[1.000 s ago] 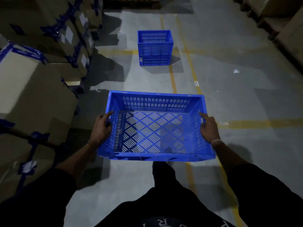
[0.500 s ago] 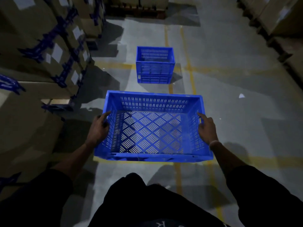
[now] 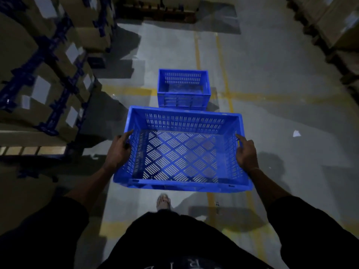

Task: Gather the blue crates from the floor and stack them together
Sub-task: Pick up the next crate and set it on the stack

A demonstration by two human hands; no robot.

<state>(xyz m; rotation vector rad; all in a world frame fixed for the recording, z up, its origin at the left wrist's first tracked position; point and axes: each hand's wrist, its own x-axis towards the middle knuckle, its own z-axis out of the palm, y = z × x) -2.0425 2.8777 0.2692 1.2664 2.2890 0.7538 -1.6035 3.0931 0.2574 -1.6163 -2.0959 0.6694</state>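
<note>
I carry an empty blue slatted crate (image 3: 182,183) in front of my waist, held level above the floor. My left hand (image 3: 118,152) grips its left rim and my right hand (image 3: 245,154) grips its right rim, thumbs on top. Straight ahead on the floor stands a stack of blue crates (image 3: 183,100), just beyond the far edge of the carried crate. My foot (image 3: 163,203) shows below the carried crate.
Stacked cardboard boxes with blue tape (image 3: 44,74) line the left side on pallets. More boxes (image 3: 334,26) stand at the right and a pallet (image 3: 159,10) at the far end. Yellow floor lines (image 3: 225,74) cross the grey aisle. A white paper scrap (image 3: 296,133) lies right.
I have walked forward along the aisle. The stack of crates on the floor has come much closer, and the boxes on the left have slid back past me. My grip is unchanged.
</note>
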